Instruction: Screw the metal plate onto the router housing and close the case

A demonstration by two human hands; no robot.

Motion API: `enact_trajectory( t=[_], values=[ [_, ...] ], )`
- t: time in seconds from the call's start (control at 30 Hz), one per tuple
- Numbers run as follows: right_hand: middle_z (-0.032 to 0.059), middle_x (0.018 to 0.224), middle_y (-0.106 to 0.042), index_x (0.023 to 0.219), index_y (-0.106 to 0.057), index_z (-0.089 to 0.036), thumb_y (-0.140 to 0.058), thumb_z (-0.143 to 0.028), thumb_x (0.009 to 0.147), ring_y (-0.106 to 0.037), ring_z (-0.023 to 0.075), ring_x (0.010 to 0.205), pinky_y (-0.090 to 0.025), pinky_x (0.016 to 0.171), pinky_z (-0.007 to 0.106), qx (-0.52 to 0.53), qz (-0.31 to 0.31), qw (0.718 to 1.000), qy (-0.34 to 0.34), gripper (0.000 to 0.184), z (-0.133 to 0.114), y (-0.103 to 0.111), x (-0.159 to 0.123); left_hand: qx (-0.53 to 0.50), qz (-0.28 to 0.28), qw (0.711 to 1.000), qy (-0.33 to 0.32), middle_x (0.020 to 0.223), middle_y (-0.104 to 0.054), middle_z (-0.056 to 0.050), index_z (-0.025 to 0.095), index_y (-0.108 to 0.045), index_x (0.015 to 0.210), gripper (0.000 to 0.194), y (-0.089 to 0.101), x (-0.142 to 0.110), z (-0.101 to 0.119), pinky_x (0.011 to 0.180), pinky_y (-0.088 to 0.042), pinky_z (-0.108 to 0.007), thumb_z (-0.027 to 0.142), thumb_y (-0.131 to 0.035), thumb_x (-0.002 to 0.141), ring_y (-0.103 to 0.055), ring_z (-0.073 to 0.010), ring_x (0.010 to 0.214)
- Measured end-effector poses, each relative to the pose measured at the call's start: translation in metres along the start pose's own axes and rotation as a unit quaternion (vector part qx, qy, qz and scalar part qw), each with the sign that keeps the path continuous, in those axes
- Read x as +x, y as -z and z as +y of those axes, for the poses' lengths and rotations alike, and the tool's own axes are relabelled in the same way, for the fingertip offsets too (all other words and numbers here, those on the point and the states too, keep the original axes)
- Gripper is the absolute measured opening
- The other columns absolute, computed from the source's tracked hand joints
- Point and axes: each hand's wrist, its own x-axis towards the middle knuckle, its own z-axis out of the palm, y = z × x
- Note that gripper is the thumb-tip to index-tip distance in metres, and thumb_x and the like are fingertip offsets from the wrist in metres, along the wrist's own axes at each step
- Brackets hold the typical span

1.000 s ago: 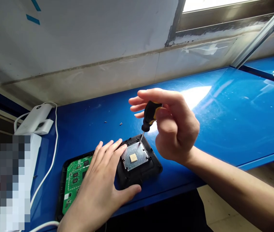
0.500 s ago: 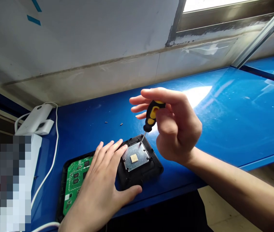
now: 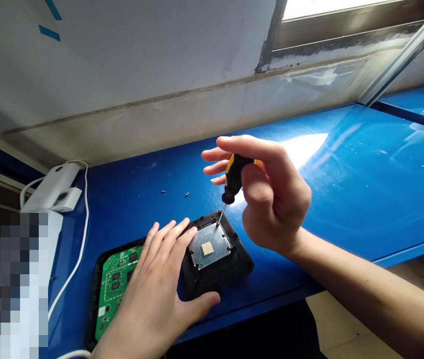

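Observation:
My right hand (image 3: 271,199) grips a small black and yellow screwdriver (image 3: 233,179) between thumb and fingers, its other fingers extended. The screwdriver's tip meets the upper corner of a silver metal plate (image 3: 217,253), at a screw hole. That plate sits inside a black plastic cover (image 3: 239,267) and bears a small pale square pad (image 3: 207,249). My left hand (image 3: 163,279) lies spread over the cover's left side, fingertips at the plate's edge and thumb at the near edge. Beneath its wrist, a green circuit board (image 3: 112,284) in a black housing is partly hidden.
Loose small screws (image 3: 187,194) lie on the blue table (image 3: 140,189) beyond the cover. At the left stand a white power adapter (image 3: 53,182) and a white cable (image 3: 85,214). A wall runs along the back, and a glass partition (image 3: 402,55) rises at the right.
The screwdriver handle has turned in my right hand, showing more black and less yellow. Its tip stays at the same corner, and my left hand holds its place.

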Motion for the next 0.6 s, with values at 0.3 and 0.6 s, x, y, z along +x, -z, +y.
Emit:
enact_trajectory(
  t=[0.3, 0.6],
  values=[
    [0.0018, 0.103, -0.07, 0.113, -0.074, -0.033, -0.075, -0.032, 0.095, -0.072, 0.0203, 0.087, -0.068, 0.073, 0.038, -0.042, 0.069, 0.997, 0.02, 0.018, 0.0047, -0.0015, 0.0037, 0.015, -0.005, 1.0, -0.003, 0.165, -0.048, -0.006, 0.034, -0.035, 0.152, 0.087, 0.0008, 0.0004, 0.0005, 0.125, -0.029, -0.072, 0.053, -0.081, 0.08, -0.039, -0.0368, 0.155],
    [0.0052, 0.119, -0.074, 0.116, -0.069, -0.027, -0.049, -0.024, 0.107, -0.076, 0.0182, 0.09, -0.067, 0.075, 0.036, 0.038, 0.045, 0.998, 0.024, 0.022, 0.0042, -0.0023, 0.0033, 0.002, -0.005, 1.0, 0.005, 0.166, -0.048, -0.004, 0.036, -0.038, 0.152, 0.084, 0.0008, 0.0002, 0.0002, 0.126, -0.026, -0.071, 0.053, -0.08, 0.081, -0.038, -0.0369, 0.155]
  ],
)
